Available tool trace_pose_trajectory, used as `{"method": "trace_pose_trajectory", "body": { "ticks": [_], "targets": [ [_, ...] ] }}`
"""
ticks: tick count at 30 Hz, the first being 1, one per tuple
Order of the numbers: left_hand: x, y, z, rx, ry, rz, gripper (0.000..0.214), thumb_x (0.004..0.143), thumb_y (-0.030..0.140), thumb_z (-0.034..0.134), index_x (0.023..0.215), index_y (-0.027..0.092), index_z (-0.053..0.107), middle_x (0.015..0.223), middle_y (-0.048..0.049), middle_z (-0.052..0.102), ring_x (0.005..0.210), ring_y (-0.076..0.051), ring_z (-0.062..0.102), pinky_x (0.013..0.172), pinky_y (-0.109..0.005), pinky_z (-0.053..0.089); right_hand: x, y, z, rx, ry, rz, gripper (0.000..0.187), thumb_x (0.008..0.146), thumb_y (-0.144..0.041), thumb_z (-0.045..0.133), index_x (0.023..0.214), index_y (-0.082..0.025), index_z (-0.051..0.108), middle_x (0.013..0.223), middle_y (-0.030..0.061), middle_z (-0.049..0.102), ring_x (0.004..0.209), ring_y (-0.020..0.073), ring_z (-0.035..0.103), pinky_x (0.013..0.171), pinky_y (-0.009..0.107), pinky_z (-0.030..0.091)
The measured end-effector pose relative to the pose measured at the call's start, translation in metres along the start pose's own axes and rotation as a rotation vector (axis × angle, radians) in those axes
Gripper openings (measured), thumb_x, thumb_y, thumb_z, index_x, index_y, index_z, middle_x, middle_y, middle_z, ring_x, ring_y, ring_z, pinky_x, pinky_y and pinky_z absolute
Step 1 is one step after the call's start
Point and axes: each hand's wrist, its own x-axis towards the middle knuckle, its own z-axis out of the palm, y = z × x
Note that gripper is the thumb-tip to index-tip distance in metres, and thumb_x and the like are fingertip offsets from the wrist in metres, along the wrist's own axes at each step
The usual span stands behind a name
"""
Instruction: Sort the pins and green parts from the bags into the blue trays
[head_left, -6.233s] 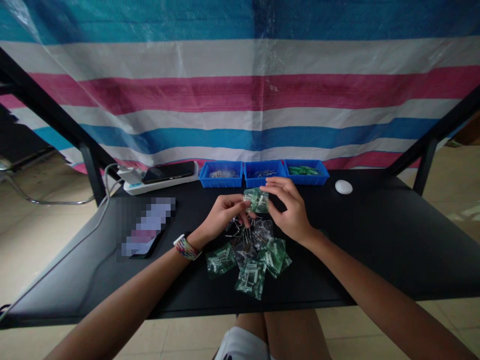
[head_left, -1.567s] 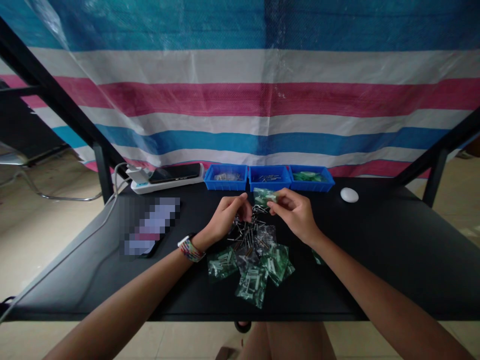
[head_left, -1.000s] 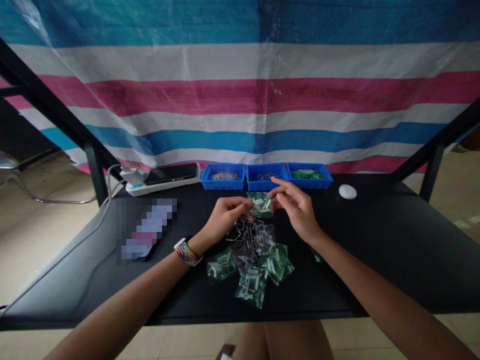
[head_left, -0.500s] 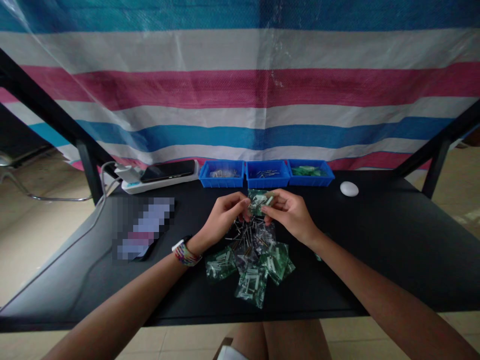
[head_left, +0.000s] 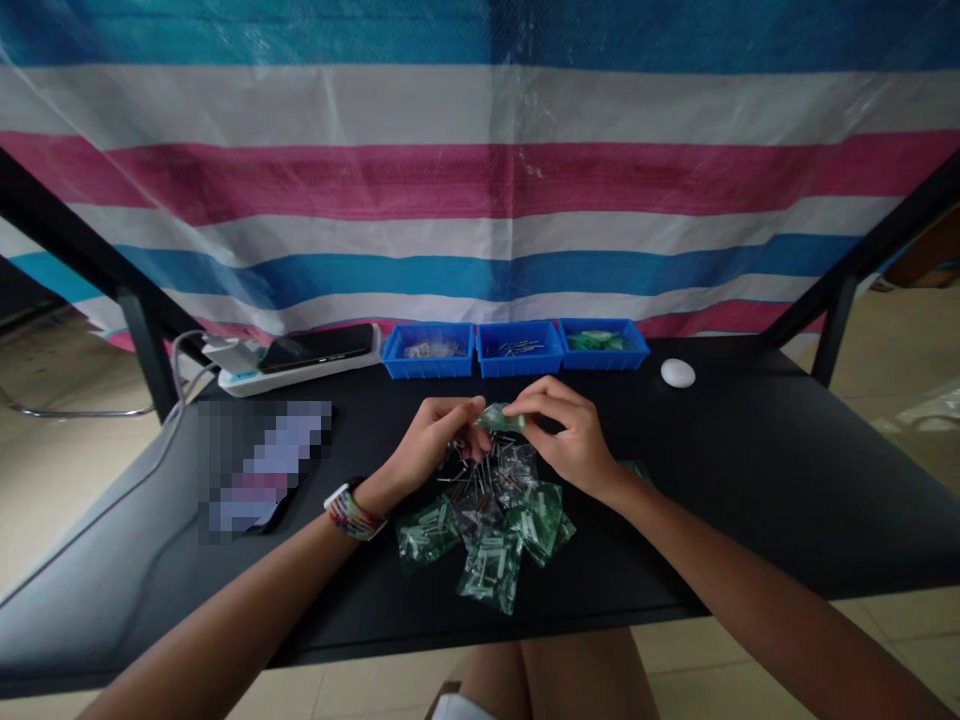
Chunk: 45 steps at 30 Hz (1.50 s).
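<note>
Between my two hands, just above the pile, is a small green-tinted plastic bag (head_left: 496, 418) with pale pieces inside. My left hand (head_left: 444, 432) pinches its left edge between thumb and fingers. From above, my right hand (head_left: 564, 425) grips the bag's right side with closed fingertips. Below them lie loose metal screws (head_left: 487, 470) beside clear plastic bags (head_left: 519, 468). Filled green bags lie nearer me: one at the left (head_left: 427, 532), a middle bag (head_left: 491, 570) showing plugs and screws, and bags at the right (head_left: 540, 520).
Three blue bins stand along the back: a left bin (head_left: 428, 368) with clear bags, a middle bin (head_left: 520, 366) with screws, a right bin (head_left: 604, 358) with green pieces. A phone (head_left: 319, 347) rests on a white power strip (head_left: 300, 375). A white round object (head_left: 678, 373) sits right.
The bag has tipped from facing me to nearly flat, and my right fingers have moved over its upper side. The whole view has shifted slightly.
</note>
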Motion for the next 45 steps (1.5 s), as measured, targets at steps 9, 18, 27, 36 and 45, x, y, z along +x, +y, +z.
{"method": "trace_pose_trajectory", "body": {
  "ticks": [9,18,27,36,45],
  "targets": [
    [0.003,-0.003,0.003,-0.070,0.066,0.066,0.033,0.091,0.046,0.078,0.098,0.015,0.069,0.066,-0.0036,0.074,0.058,-0.017,0.072,0.056,-0.024,0.053,0.002,0.007,-0.001,0.483,0.070,0.381,0.039,0.097,-0.036,0.067,0.136,-0.031,0.069,0.132,0.0082,0.072,0.106,0.0238,0.074,0.093,0.043,0.066],
    [-0.005,-0.007,0.009,0.194,0.143,0.335,0.026,0.098,0.041,0.075,0.109,0.018,0.070,0.089,-0.0035,0.074,0.072,-0.016,0.074,0.062,-0.024,0.055,0.004,0.020,0.006,0.667,0.071,0.530,0.030,0.079,-0.041,0.092,0.097,-0.022,0.080,0.099,0.0046,0.081,0.093,0.0232,0.078,0.090,0.048,0.070],
    [-0.004,-0.007,0.007,0.193,0.138,0.324,0.021,0.102,0.038,0.067,0.108,0.017,0.065,0.095,-0.0041,0.069,0.072,-0.015,0.071,0.060,-0.025,0.051,0.037,0.076,-0.094,-0.550,0.419,-0.073,0.031,0.107,-0.037,0.058,0.119,-0.022,0.082,0.127,0.0126,0.079,0.125,0.0301,0.073,0.115,0.052,0.055],
    [-0.006,-0.007,0.007,0.269,0.097,0.336,0.016,0.101,0.032,0.062,0.102,0.017,0.064,0.091,-0.0050,0.070,0.072,-0.016,0.072,0.061,-0.026,0.052,0.026,0.106,-0.090,-1.030,-0.136,0.117,0.050,0.108,-0.050,0.053,0.145,-0.019,0.068,0.155,0.0136,0.064,0.153,0.0403,0.048,0.129,0.068,0.025],
    [-0.004,-0.007,0.006,0.410,0.138,0.348,0.015,0.099,0.028,0.061,0.109,0.018,0.063,0.093,-0.0046,0.072,0.080,-0.019,0.072,0.070,-0.030,0.056,0.027,0.088,-0.087,-0.920,0.136,-0.012,0.032,0.102,-0.032,0.060,0.125,-0.016,0.075,0.136,0.0178,0.071,0.135,0.0364,0.058,0.119,0.057,0.042]
  ]
}}
